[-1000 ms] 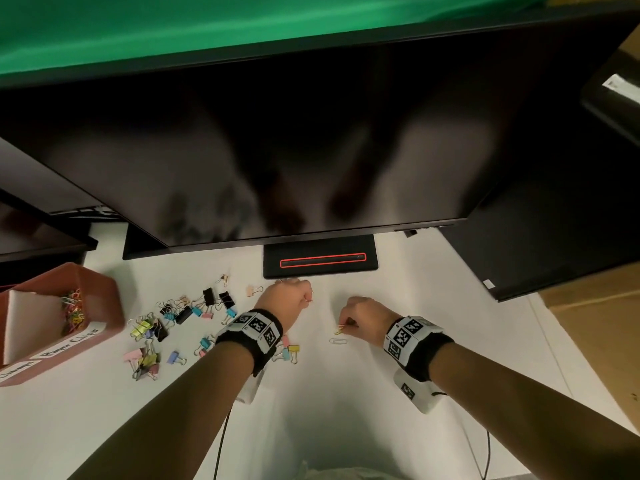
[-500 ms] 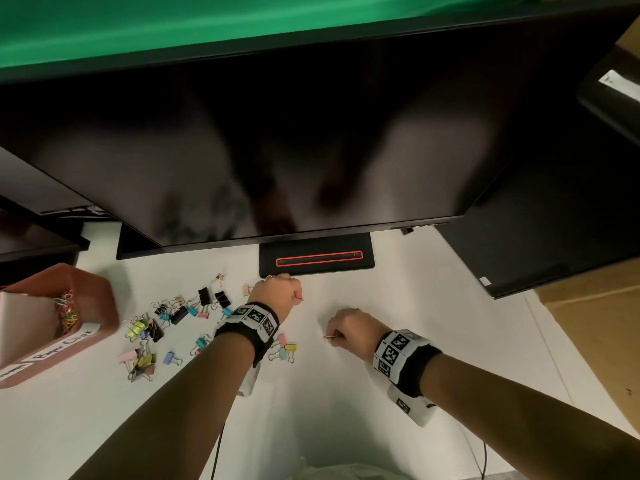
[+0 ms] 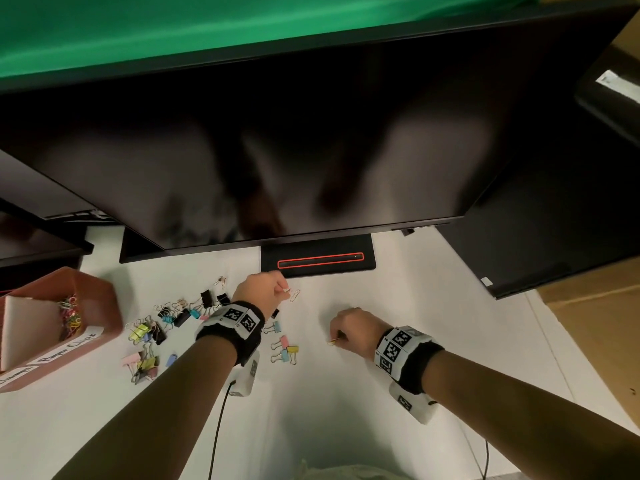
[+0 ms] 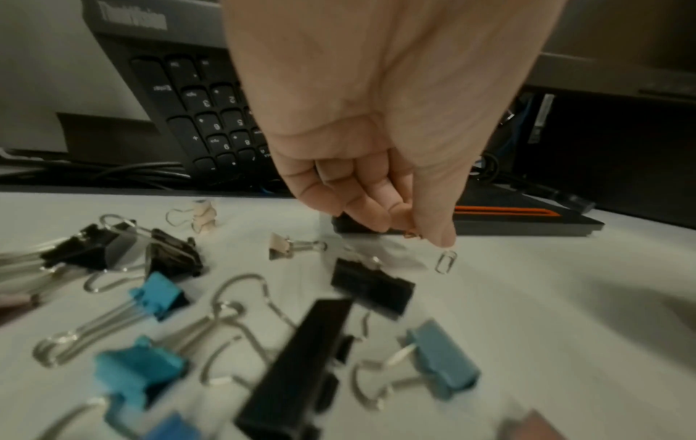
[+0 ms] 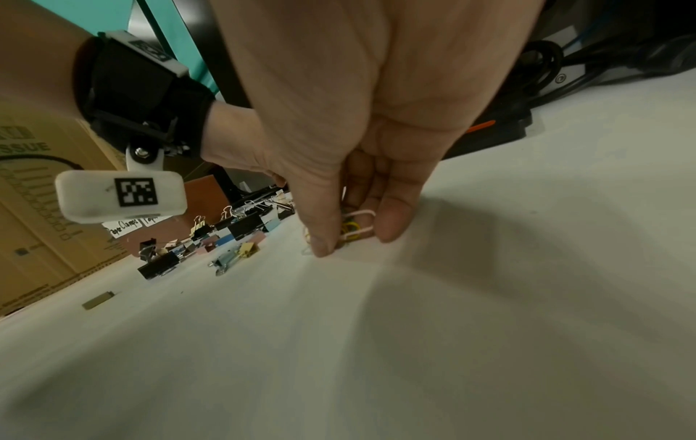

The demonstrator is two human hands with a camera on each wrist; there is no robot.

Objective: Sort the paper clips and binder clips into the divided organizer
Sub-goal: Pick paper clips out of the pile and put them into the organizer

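Observation:
My left hand [image 3: 284,292] hovers just in front of the monitor base with its fingers curled. A copper paper clip [image 4: 412,235] shows pinched at its fingertips [image 4: 440,238], and a silver paper clip [image 3: 294,295] [image 4: 446,262] lies on the white table right beside them. My right hand [image 3: 337,337] [image 5: 350,238] pinches a small bunch of paper clips [image 5: 357,226], white and yellow, between thumb and fingers, low over the table. Coloured and black binder clips [image 3: 173,320] [image 4: 165,259] are scattered to the left. The red-brown divided organizer [image 3: 100,306] at far left holds coloured paper clips [image 3: 71,315].
A large dark monitor [image 3: 277,150] overhangs the table, with its black base [image 3: 318,259] just beyond my left hand. A keyboard [image 4: 211,119] leans behind the clips. A second screen [image 3: 554,220] and a cardboard box [image 3: 595,323] stand at right.
The silver clip that lay by my right hand a second ago is gone from the table; that hand now holds it. My left hand has shifted slightly right toward another clip.

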